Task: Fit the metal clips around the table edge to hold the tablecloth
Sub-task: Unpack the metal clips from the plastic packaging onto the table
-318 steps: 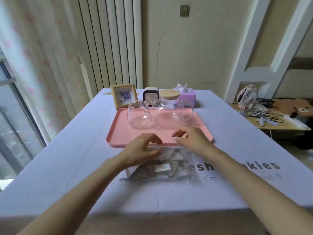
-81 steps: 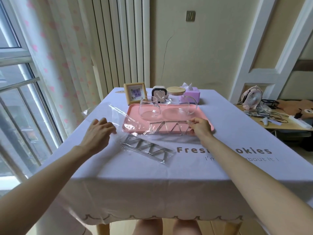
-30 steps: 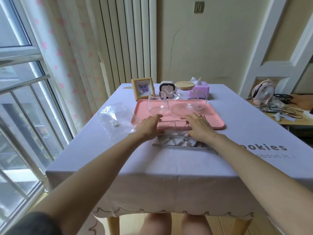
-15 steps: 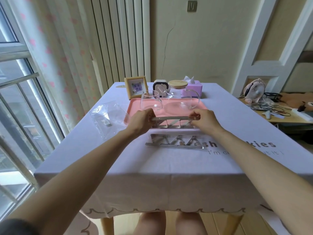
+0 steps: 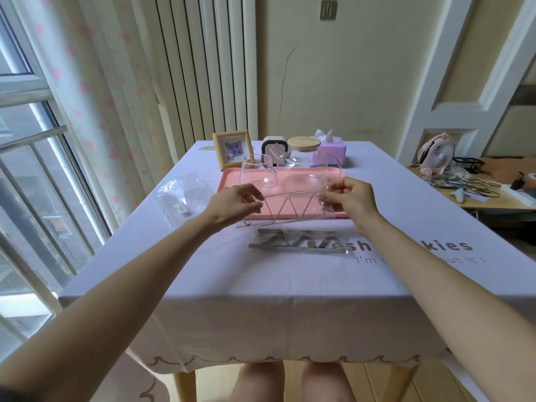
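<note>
Both hands hold up a zigzag metal clip (image 5: 290,207) above the table, in front of the pink tray. My left hand (image 5: 235,203) pinches its left end and my right hand (image 5: 349,197) pinches its right end. Below it a clear bag with more metal clips (image 5: 295,243) lies on the lilac tablecloth (image 5: 261,280). The cloth hangs loose over the near table edge (image 5: 275,303).
A pink tray (image 5: 229,177) carries a glass cup (image 5: 256,175) and a glass jug (image 5: 310,175). Behind stand a framed picture (image 5: 233,149), a small clock (image 5: 274,147) and a purple tissue box (image 5: 329,149). An empty clear bag (image 5: 181,195) lies at the left. A window is at the left.
Both hands have lifted one metal clip higher off the table and tilted it. The bag with the other clips stays on the cloth.
</note>
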Demonstrator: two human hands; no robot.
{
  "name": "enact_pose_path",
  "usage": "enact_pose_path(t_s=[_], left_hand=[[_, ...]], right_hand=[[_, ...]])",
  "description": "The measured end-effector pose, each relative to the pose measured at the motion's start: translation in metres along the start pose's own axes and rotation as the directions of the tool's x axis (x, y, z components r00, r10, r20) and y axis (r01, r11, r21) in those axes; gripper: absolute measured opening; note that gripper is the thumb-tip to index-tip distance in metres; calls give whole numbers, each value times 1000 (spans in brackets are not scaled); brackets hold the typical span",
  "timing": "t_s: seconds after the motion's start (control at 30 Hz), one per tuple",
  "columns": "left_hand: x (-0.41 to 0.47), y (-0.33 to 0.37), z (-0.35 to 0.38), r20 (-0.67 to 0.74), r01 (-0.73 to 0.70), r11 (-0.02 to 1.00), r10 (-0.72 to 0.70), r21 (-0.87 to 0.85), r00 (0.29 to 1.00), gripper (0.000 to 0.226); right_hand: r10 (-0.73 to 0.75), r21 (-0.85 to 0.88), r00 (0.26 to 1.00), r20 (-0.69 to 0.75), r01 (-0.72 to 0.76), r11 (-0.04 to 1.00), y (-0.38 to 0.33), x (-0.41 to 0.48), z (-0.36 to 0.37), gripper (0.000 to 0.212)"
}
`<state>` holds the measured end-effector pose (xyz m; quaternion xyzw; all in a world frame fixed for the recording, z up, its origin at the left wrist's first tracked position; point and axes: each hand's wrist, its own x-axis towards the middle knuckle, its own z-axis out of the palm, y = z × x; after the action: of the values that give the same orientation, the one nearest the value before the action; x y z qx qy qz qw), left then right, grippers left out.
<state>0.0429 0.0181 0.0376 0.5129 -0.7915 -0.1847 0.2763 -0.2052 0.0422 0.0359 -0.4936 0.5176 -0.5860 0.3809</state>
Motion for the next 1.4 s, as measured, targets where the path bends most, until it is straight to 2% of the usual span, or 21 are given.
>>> enact_pose_path(t_s=[0.13,0.27,0.37,0.43,0.5,0.67,0.8,0.9,0.97,1.07,1.17,1.27,1.33,1.4], left_hand=[[2,12,7,-12,-95,987,97,130,995,33],[7,17,9,-1,-136,991,136,20,991,24],[8,17,8,-6,-152,988,152,14,988,20],[7,20,9,-10,-168,984,169,52,986,19],[6,23,8,-8,-188,979,189,79,982,18],[7,24,9,-14,-167,971,172,172,985,23],[8,21,10,-54,-136,966,151,221,987,25],[10,20,8,-93,-93,970,117,224,989,26],[11,17,6,-131,-52,973,83,226,988,28],[11,12,3,-167,-4,977,41,215,985,29],[10,10,2,-169,1,980,33,197,985,28],[9,6,-1,-182,8,979,30,202,983,27],[8,1,-5,-184,25,980,12,197,983,26],[7,-3,-8,-175,26,980,10,199,985,25]], right_hand=[[6,68,999,52,-10,998,-3,-5,10,18],[-55,60,996,74,50,997,-9,-7,15,17],[-131,-130,981,140,150,980,-9,-4,17,15],[-165,-294,961,224,228,928,-10,-3,22,18],[-162,-381,944,288,269,885,-10,-4,28,17],[-238,-519,933,269,349,780,-12,-4,36,25],[-343,-532,902,262,432,729,-13,-7,39,21],[-357,-534,907,224,421,733,-11,-5,39,31],[-328,-467,916,231,400,789,-10,-4,36,37],[-282,-272,915,289,361,892,-11,-6,33,33],[-267,-220,920,288,335,916,-8,-5,33,32],[-300,-305,919,256,371,877,-8,-5,31,18],[-338,-367,909,246,410,835,-6,-3,26,17],[-400,-451,876,270,482,752,-2,0,23,16]])
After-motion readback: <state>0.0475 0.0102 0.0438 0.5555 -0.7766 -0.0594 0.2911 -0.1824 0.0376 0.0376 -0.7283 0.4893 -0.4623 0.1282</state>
